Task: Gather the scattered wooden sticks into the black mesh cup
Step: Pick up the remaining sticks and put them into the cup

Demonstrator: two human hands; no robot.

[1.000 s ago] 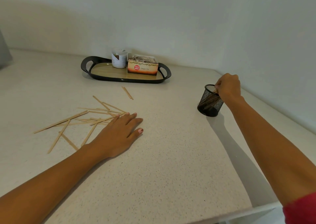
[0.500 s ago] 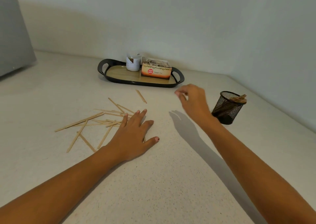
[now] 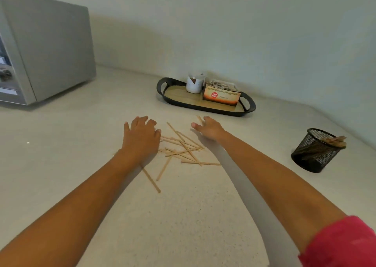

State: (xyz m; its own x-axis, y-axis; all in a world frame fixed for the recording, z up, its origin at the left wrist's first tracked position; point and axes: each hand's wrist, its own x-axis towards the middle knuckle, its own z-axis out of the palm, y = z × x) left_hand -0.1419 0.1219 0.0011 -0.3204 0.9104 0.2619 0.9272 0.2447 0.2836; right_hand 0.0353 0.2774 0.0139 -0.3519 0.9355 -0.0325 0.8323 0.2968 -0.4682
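Several thin wooden sticks [image 3: 183, 148] lie scattered in a loose pile on the pale counter. My left hand [image 3: 140, 137] rests flat over the pile's left side, fingers spread, holding nothing. My right hand [image 3: 208, 129] hovers at the pile's far right edge, fingers apart, beside a single stick [image 3: 199, 119] lying near the tray. The black mesh cup [image 3: 314, 150] stands far to the right, leaning, with a few sticks poking out of its rim.
A black-rimmed oval tray [image 3: 168, 95] at the back holds a white jar [image 3: 194, 83] and an orange tea box [image 3: 221, 95]. A grey appliance [image 3: 40, 49] fills the back left. The wall corner runs behind the cup.
My right hand left the cup and swung left to the far side of the stick pile. My left hand shifted onto the pile's left side. The view panned left.
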